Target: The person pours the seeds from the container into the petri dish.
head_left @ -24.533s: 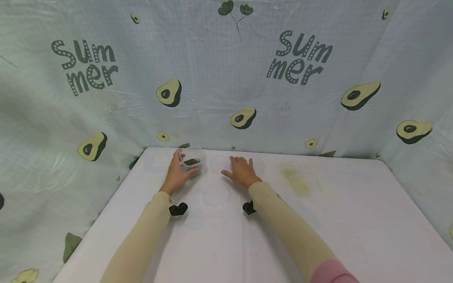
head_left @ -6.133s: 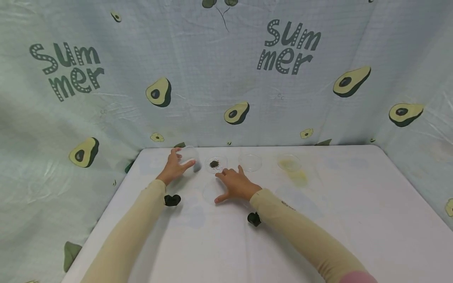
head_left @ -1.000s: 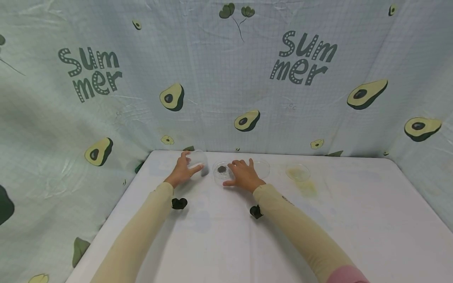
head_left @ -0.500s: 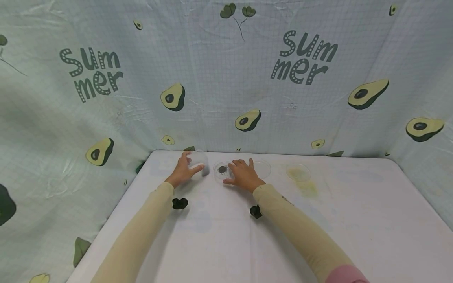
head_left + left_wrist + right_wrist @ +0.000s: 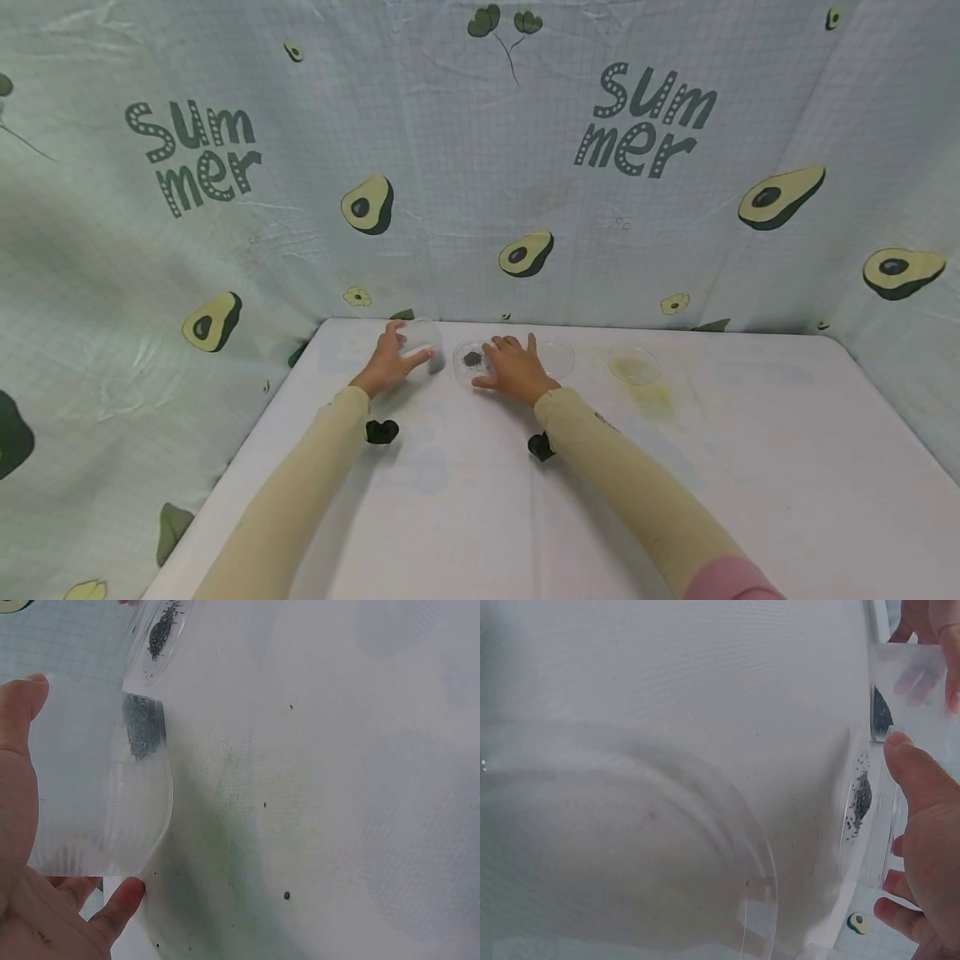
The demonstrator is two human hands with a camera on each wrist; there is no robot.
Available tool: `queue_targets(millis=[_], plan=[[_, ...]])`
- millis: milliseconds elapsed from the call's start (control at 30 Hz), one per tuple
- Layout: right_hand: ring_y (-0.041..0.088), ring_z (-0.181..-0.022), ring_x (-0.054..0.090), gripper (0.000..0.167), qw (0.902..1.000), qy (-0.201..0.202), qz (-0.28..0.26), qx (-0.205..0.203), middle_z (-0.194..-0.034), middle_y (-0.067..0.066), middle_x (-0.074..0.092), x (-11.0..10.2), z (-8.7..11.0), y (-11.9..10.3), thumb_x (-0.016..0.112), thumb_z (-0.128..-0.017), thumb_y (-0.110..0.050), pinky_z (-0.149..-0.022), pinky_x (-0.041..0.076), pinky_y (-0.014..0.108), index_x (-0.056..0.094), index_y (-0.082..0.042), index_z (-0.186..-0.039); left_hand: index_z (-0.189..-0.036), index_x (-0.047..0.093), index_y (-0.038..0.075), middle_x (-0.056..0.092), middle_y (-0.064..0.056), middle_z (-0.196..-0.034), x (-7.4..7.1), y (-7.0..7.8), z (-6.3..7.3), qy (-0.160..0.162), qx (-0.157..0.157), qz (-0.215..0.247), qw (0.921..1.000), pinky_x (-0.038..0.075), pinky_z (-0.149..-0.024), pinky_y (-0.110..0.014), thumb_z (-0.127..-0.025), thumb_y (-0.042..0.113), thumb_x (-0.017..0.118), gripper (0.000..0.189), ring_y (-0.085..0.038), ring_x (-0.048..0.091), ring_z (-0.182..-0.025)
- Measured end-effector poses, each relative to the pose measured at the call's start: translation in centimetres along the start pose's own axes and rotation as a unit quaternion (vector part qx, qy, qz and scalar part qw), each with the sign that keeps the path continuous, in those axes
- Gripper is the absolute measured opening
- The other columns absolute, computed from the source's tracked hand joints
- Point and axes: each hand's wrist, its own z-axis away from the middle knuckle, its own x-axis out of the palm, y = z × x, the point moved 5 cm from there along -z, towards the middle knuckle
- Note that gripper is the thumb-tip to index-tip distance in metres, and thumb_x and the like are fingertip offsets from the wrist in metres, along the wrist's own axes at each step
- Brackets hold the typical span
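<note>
I have the left hand (image 5: 386, 364) up by the table's far left corner, thumb and fingers curved wide around a clear plastic container (image 5: 422, 340), gripping it. Dark granules (image 5: 144, 726) sit banked to one side inside; whether the container's base touches the table (image 5: 450, 517) I can't tell. Just right of it, near the far edge, I see a clear round dish (image 5: 461, 377) carrying a small dark pile of grains (image 5: 472, 359). The right hand (image 5: 517, 369) pinches that dish by its rim, thumb on the near side, fingers on the far side. Beyond that hand, along the far edge, I get a clear round lid (image 5: 557, 360), then another clear disc (image 5: 633, 367) overlapping a yellow stain (image 5: 656, 402). An avocado-print cloth (image 5: 435, 125) hangs behind.
</note>
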Motion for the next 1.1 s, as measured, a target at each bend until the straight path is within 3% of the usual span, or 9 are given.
queue_targets(millis=[1100], plan=[[0.030, -0.139, 0.040, 0.074, 0.9994, -0.012, 0.006, 0.033, -0.149, 0.010, 0.045, 0.9, -1.3, 0.2, 0.061, -0.087, -0.058, -0.114, 0.018, 0.067, 0.047, -0.012, -0.143, -0.150, 0.012, 0.013, 0.029, -0.023, -0.149, -0.1, 0.2, 0.2, 0.007, 0.004, -0.009, 0.9999, 0.031, -0.113, -0.055, -0.089, 0.045, 0.066, 0.087, -0.039, 0.035, -0.137]])
